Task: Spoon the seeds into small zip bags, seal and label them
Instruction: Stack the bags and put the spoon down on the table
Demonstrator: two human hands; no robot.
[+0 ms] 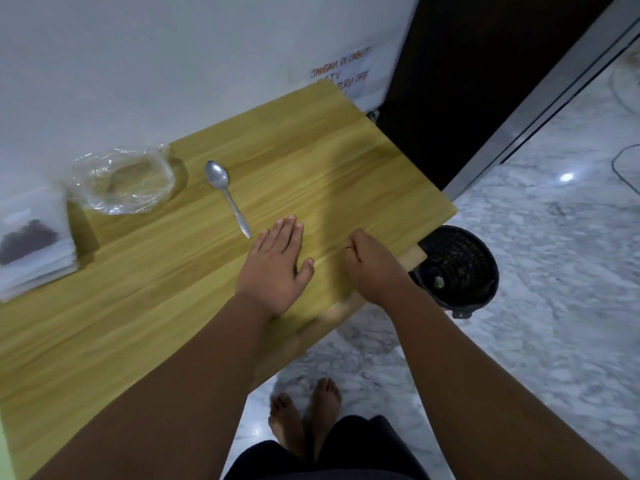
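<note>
1. Step in hand, as I judged it: clearing the work area before the first scoop. No bag was open in front of the person and the spoon (225, 192) lay untouched on the table (311, 150).
2. To do it well: get rid of whatever the right hand carried, then bring one zip bag to the bare wood before lifting the spoon, mouth held wide so that seeds do not scatter.
3. Left hand (277, 261): palm down on the table, fingers (289, 233) straight and slightly spread, grasping nothing, tips just beside the spoon handle's end.
4. Right hand (370, 266): fingers clenched inward near the table's edge. A thin red strand (349, 248) showed at the thumb and looked pinched, too small to identify.
5. Stack of zip bags (34, 251): far left, the top one showing a dark patch, probably seeds.
6. Crumpled clear plastic bag (126, 181): between stack and spoon, contents unclear.
7. Black bin (457, 265): on the floor, below the table's right corner.
</note>
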